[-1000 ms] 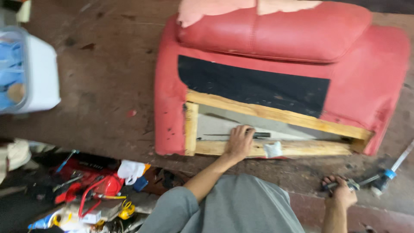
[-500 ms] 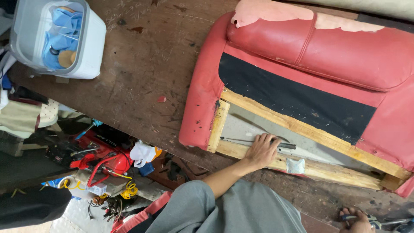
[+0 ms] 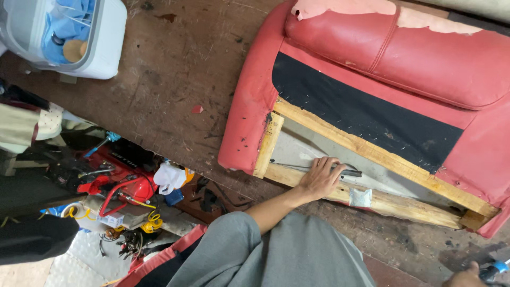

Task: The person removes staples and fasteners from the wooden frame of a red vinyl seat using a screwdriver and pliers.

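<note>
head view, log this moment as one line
left hand: flat on metal rod in wooden frame | right hand: frame edge, grips blue-tipped tool | red seat: on workbench

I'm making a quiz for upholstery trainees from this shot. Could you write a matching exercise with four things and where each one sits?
Things:
1. left hand
2. right hand
3. white cooler box
4. black fabric panel

Places:
A. top left corner
B. bottom right corner, gripping a blue-handled tool
C. on the metal rod inside the wooden frame
D. between the red cushion and the frame

Pairs: 1-C, 2-B, 3-A, 4-D
</note>
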